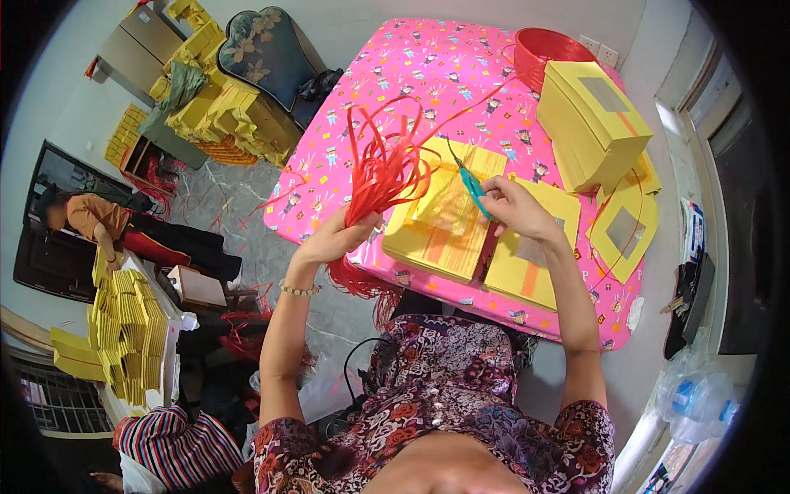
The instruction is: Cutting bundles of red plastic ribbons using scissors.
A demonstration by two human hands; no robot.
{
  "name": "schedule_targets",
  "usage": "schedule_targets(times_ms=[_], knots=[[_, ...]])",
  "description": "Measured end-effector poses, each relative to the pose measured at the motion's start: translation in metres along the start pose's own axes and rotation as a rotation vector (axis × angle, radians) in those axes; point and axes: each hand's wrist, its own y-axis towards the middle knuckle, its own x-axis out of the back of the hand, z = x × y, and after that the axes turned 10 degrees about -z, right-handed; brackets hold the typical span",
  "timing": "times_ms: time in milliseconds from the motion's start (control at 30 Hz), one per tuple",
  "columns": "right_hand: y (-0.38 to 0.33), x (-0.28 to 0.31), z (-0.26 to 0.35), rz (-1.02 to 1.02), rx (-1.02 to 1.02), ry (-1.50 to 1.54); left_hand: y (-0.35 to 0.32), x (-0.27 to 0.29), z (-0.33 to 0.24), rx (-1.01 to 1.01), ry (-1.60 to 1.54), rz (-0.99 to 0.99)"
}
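My left hand (340, 236) is closed round a thick bunch of red plastic ribbon strips (383, 169). The looped ends fan out above the fist, and loose strands hang below it past the table's edge. In my right hand (518, 209) is a pair of scissors (471, 188) with teal handles, their blades pointing up and away from me. Below the hands, a stack of yellow paper pieces (432, 247) lies beside a second yellow stack (535, 276). A single red strand runs from near the bunch toward a red ribbon roll (550, 51) at the far right.
A pink patterned cloth covers the table (395, 66). Tall yellow stacks (588, 123) stand at its right. On the left, a person in an orange top (95, 216) bends over folded yellow pieces (127, 329); a striped sleeve (177, 445) shows below. A padded chair (267, 62) stands behind.
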Motion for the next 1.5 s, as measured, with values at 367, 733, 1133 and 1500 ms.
schedule_targets(times_ms=[367, 733, 1133, 1500], knots=[[0.006, 0.004, -0.021, 0.295, 0.101, 0.484, 0.001, 0.007, -0.003, 0.045, -0.183, 0.091], [0.027, -0.012, 0.003, 0.371, 0.047, 0.371, 0.001, 0.005, -0.007, 0.062, -0.221, 0.121], [0.047, -0.021, 0.011, 0.35, 0.039, 0.516, 0.005, 0.003, -0.008, 0.104, -0.242, 0.141], [0.006, -0.008, -0.013, 0.445, 0.092, 0.858, 0.002, 0.005, 0.011, 0.114, -0.421, 0.14]])
